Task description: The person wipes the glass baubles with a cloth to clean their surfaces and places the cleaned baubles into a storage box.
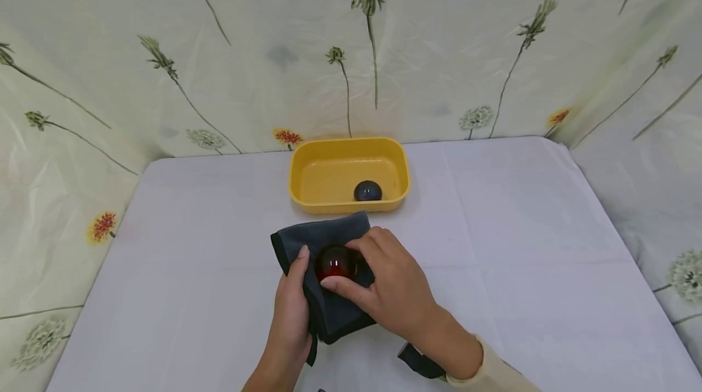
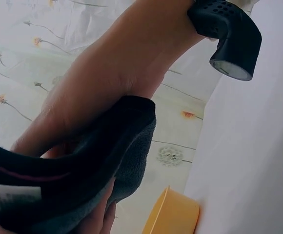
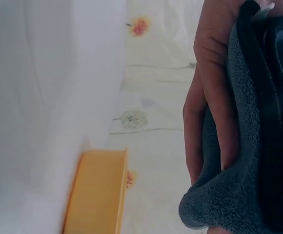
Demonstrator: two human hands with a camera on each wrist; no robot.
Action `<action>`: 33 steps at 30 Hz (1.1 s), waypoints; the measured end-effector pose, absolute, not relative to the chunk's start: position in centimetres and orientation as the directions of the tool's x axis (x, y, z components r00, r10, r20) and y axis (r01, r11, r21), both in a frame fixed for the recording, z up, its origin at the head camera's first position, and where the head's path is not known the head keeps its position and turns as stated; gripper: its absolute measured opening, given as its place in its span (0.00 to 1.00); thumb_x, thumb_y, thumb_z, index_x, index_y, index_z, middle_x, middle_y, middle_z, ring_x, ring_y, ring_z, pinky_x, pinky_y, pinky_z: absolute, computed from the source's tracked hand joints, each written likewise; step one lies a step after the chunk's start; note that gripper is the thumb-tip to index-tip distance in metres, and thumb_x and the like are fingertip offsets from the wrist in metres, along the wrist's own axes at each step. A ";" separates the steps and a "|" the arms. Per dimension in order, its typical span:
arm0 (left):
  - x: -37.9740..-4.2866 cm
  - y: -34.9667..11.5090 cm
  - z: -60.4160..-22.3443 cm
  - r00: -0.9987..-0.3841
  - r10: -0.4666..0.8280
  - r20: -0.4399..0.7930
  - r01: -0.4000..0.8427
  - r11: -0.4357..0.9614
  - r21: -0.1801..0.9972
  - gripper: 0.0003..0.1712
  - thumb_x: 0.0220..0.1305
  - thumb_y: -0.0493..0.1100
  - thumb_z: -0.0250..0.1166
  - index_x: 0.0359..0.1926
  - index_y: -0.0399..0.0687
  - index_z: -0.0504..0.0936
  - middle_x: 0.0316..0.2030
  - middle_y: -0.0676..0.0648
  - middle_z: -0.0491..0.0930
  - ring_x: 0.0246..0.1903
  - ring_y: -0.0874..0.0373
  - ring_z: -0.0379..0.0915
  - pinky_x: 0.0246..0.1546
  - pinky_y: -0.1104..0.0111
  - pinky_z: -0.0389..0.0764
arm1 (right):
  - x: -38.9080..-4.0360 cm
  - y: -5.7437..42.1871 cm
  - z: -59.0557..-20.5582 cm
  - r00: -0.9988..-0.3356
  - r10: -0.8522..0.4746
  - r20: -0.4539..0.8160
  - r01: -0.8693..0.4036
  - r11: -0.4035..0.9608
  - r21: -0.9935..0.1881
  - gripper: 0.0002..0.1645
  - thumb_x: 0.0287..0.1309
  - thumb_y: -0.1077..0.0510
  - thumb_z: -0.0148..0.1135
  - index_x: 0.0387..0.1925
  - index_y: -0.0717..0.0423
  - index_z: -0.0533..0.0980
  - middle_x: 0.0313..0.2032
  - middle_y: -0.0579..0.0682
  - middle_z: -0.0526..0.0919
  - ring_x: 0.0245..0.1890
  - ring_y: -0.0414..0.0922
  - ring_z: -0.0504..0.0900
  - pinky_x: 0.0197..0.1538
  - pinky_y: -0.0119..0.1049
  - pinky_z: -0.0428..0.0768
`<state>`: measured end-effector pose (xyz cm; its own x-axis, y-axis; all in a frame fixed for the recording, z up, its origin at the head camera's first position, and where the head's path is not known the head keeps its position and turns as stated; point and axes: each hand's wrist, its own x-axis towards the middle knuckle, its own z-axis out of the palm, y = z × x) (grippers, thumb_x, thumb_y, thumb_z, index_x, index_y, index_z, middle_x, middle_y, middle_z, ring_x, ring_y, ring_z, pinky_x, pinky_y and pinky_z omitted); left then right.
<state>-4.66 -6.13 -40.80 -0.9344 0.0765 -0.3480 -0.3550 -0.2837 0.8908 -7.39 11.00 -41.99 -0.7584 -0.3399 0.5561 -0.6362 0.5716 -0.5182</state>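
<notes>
Right fingers [image 1: 370,250] pinch a ball [image 1: 332,263]; cloth [image 1: 339,313] apparently runs lengthwise toward the tray [image 1: 326,178].

Illegible, blurred label [image 2: 15,196] on cloth [image 1: 337,310]

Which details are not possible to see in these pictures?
Left hand: most fingers, behind blue-grey fabric cloth, head view.
Glossy dark-red ball: underside, turned away, head view.
White rectangular label: print, blurred, left wrist view.
Yellow rectangular plastic tray: cut by bottom edge, both wrist views.

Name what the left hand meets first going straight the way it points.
Beyond the cloth it holds, the left hand would likely meet the yellow tray, unless it passes above; its height is unclear.
</notes>
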 end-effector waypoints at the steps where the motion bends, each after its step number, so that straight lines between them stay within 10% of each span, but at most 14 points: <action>1: -4.7 -6.2 -40.8 -0.937 0.073 -0.342 -0.348 -0.282 0.894 0.36 0.82 0.65 0.43 0.73 0.42 0.61 0.62 0.41 0.71 0.56 0.51 0.75 0.55 0.64 0.80 | -7.4 11.1 -42.0 -0.766 -0.350 0.539 -0.631 0.568 -0.529 0.37 0.63 0.28 0.65 0.50 0.57 0.81 0.43 0.46 0.80 0.43 0.39 0.75 0.44 0.33 0.82; 8: -5.0 -6.7 -40.5 -0.955 0.046 -0.295 -0.295 -0.292 0.910 0.37 0.82 0.64 0.44 0.75 0.42 0.59 0.69 0.41 0.65 0.66 0.49 0.65 0.59 0.65 0.78 | -7.3 11.8 -41.7 -0.721 -0.503 0.478 -0.693 0.488 -0.532 0.51 0.58 0.44 0.79 0.76 0.54 0.65 0.65 0.52 0.73 0.62 0.44 0.74 0.64 0.39 0.78; 14: -4.8 -6.9 -40.5 -0.952 0.073 -0.296 -0.303 -0.318 0.898 0.34 0.83 0.62 0.42 0.73 0.41 0.61 0.65 0.40 0.70 0.59 0.53 0.74 0.55 0.66 0.81 | -7.5 11.7 -41.6 -0.679 -0.505 0.533 -0.733 0.434 -0.524 0.43 0.56 0.52 0.81 0.71 0.52 0.72 0.60 0.52 0.75 0.54 0.43 0.79 0.57 0.34 0.81; 24: -4.7 -6.8 -40.6 -0.942 0.080 -0.325 -0.333 -0.297 0.895 0.35 0.83 0.63 0.43 0.71 0.41 0.62 0.59 0.41 0.73 0.53 0.53 0.77 0.54 0.66 0.82 | -7.6 10.4 -42.0 -0.743 -0.343 0.575 -0.654 0.554 -0.514 0.37 0.61 0.27 0.66 0.50 0.55 0.82 0.42 0.45 0.81 0.39 0.38 0.77 0.41 0.28 0.81; 33: -4.7 -6.9 -40.5 -0.955 0.046 -0.293 -0.294 -0.292 0.910 0.35 0.83 0.63 0.42 0.73 0.41 0.61 0.67 0.40 0.69 0.62 0.51 0.71 0.56 0.66 0.81 | -8.0 12.0 -41.4 -0.687 -0.548 0.478 -0.723 0.445 -0.529 0.48 0.61 0.40 0.76 0.75 0.53 0.67 0.62 0.49 0.75 0.58 0.42 0.76 0.61 0.36 0.80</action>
